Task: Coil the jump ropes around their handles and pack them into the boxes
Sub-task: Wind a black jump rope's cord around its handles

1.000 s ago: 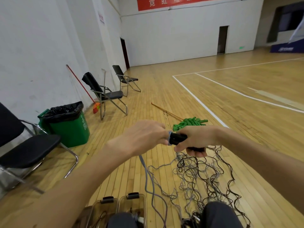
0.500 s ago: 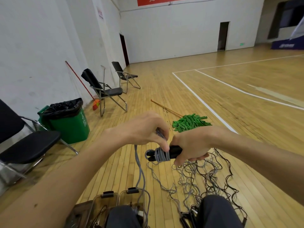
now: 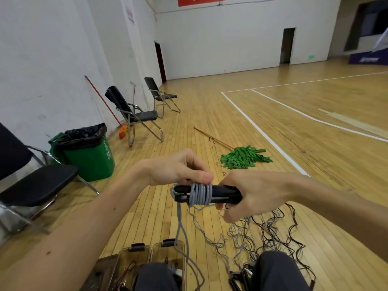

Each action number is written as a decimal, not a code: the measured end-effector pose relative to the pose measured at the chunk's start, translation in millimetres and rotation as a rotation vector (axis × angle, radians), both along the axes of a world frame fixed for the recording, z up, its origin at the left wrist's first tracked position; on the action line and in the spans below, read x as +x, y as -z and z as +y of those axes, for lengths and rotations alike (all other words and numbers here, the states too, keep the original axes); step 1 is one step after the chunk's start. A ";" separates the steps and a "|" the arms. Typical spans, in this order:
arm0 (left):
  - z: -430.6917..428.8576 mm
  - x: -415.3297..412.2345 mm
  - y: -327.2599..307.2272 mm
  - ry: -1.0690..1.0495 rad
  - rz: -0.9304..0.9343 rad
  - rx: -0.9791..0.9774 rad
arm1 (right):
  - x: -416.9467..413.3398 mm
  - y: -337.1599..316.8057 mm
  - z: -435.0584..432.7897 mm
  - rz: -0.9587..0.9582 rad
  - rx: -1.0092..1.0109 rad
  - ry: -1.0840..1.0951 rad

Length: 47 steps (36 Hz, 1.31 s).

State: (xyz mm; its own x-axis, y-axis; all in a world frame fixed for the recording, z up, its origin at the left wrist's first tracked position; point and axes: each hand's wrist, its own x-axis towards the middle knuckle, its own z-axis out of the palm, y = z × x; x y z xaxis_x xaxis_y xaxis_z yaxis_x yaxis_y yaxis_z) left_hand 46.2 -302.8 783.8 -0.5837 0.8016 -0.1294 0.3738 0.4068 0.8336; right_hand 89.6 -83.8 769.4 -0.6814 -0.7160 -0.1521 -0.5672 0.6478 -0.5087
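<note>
Grey limp rope cord (image 3: pixel 199 194) is wrapping round paired black plastic handles (image 3: pixel 218 193); right hand (image 3: pixel 255 194) is clenching their far end, left hand (image 3: pixel 180 168) is pinching the coils; likely light, springy, best gripped mid-handle.

Both arms forward — left hand (image 3: pixel 178 168) pinching, right hand (image 3: pixel 255 193) gripping.

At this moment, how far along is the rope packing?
Midway: several grey rope turns wrap the black handles, held by the right hand while the left hand winds. The tail hangs loose. Tangled ropes remain on the floor; boxes are open.
</note>
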 end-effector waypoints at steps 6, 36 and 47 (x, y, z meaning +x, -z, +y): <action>1.7 -5.7 -5.7 0.041 -0.105 0.075 | 0.8 7.0 -1.8 -0.064 -0.160 -0.022; 15.2 -21.1 41.2 -0.434 0.101 0.158 | -48.1 26.6 -1.4 -0.141 -1.048 0.397; 20.7 -22.4 45.3 -0.533 0.591 0.098 | -72.5 38.2 20.8 -0.033 -0.966 0.628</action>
State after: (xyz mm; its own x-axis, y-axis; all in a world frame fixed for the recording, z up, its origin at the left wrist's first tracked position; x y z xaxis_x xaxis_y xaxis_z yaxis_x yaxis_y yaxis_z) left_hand 23.8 -282.1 738.5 -0.8412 0.3876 0.3769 0.5406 0.5900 0.5997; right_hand 17.1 -63.0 731.3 -0.9648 -0.0795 0.2507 -0.2599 0.1432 -0.9549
